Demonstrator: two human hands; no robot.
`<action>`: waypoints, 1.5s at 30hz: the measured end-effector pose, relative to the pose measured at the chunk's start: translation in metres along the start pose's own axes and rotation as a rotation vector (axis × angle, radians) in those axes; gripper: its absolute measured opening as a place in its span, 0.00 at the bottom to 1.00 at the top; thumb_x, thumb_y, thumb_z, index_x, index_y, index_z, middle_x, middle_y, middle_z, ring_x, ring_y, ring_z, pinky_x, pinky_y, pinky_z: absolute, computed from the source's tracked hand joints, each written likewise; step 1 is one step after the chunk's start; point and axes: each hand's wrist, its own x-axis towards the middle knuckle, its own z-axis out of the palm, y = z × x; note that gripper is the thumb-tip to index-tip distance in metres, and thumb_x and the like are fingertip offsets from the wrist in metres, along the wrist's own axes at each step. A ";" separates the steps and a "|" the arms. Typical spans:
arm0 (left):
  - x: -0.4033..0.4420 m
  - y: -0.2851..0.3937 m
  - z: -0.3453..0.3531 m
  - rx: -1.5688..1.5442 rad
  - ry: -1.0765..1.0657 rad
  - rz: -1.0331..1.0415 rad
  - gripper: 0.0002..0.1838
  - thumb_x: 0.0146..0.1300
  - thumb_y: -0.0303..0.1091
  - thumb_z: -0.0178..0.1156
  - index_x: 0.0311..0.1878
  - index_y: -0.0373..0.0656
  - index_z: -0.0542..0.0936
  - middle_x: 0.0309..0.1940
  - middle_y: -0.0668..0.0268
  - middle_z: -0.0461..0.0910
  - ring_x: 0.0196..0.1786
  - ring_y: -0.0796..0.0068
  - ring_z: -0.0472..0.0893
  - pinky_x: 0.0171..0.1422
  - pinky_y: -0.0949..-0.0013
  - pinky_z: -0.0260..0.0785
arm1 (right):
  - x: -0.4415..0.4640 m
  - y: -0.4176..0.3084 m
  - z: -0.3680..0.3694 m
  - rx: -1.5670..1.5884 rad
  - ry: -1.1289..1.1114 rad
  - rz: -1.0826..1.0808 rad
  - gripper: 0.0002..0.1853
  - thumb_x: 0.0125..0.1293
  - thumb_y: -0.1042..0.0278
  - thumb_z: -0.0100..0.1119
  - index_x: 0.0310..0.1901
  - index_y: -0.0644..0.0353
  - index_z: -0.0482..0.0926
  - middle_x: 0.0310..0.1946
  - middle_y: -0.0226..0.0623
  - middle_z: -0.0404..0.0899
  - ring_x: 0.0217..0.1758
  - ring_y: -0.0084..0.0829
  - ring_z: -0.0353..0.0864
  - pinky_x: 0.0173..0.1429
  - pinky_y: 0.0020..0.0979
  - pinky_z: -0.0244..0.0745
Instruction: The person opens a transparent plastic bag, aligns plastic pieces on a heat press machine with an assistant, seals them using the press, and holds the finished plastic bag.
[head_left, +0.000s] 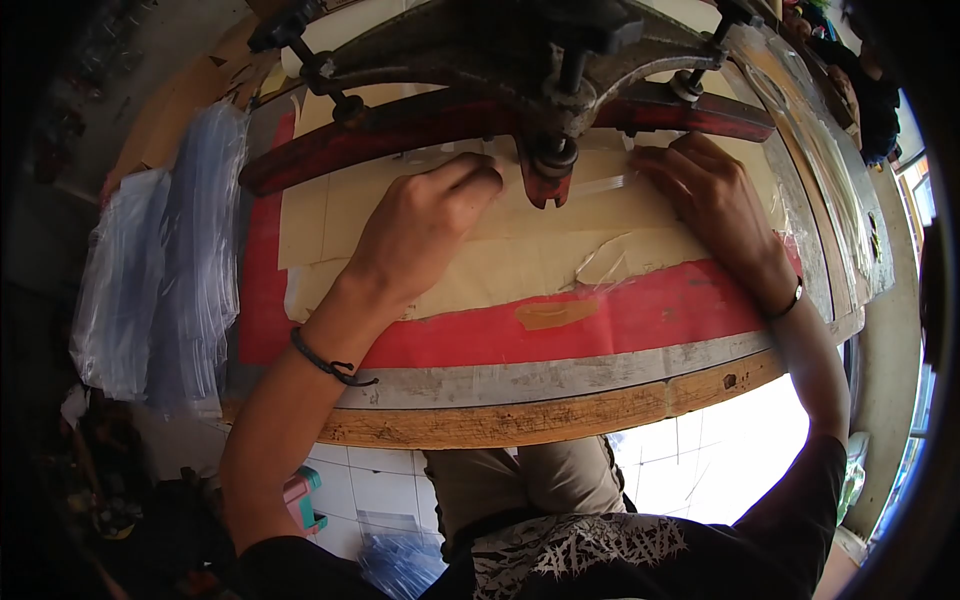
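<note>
Both hands rest at the near side of a dark metal press frame (pixel 480 50) with a red bar (pixel 400 127). My left hand (pixel 430 215) has its fingers curled together near the bar, over a cream sheet (pixel 470 265); what they hold, if anything, is hidden. On the right, my right hand (pixel 710 190) has bent fingers close to the bar, beside a clear plastic strip (pixel 602 184). Its fingertips are partly hidden, so its hold cannot be made out. Under the cream sheet lies a red sheet (pixel 480 338).
Stacks of clear plastic (pixel 200 250) lie at the left of the table, whose wooden edge (pixel 500 420) faces me. More plastic sheets (pixel 830 180) lie on the right. Plastic pieces (pixel 400 560) are on the floor. Part of another person (pixel 865 85) shows at the upper right.
</note>
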 end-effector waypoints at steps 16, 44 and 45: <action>0.000 -0.001 0.002 0.002 -0.004 0.005 0.08 0.55 0.20 0.57 0.39 0.36 0.78 0.38 0.58 0.80 0.37 0.56 0.83 0.39 0.62 0.79 | 0.000 0.000 0.003 -0.018 0.028 -0.007 0.07 0.61 0.72 0.63 0.42 0.57 0.83 0.27 0.36 0.80 0.34 0.37 0.80 0.38 0.38 0.79; 0.000 0.004 -0.004 0.022 -0.066 0.015 0.09 0.52 0.19 0.57 0.37 0.36 0.80 0.37 0.58 0.80 0.39 0.56 0.83 0.43 0.62 0.79 | -0.006 0.003 -0.005 -0.046 -0.080 -0.082 0.13 0.60 0.73 0.57 0.47 0.56 0.80 0.37 0.36 0.80 0.43 0.37 0.81 0.47 0.37 0.80; 0.001 0.008 -0.006 0.026 -0.087 0.004 0.08 0.52 0.19 0.57 0.36 0.36 0.80 0.37 0.57 0.80 0.39 0.56 0.83 0.43 0.61 0.79 | -0.012 0.000 -0.007 -0.031 -0.098 -0.042 0.13 0.60 0.73 0.57 0.48 0.56 0.80 0.38 0.36 0.80 0.44 0.38 0.81 0.47 0.37 0.80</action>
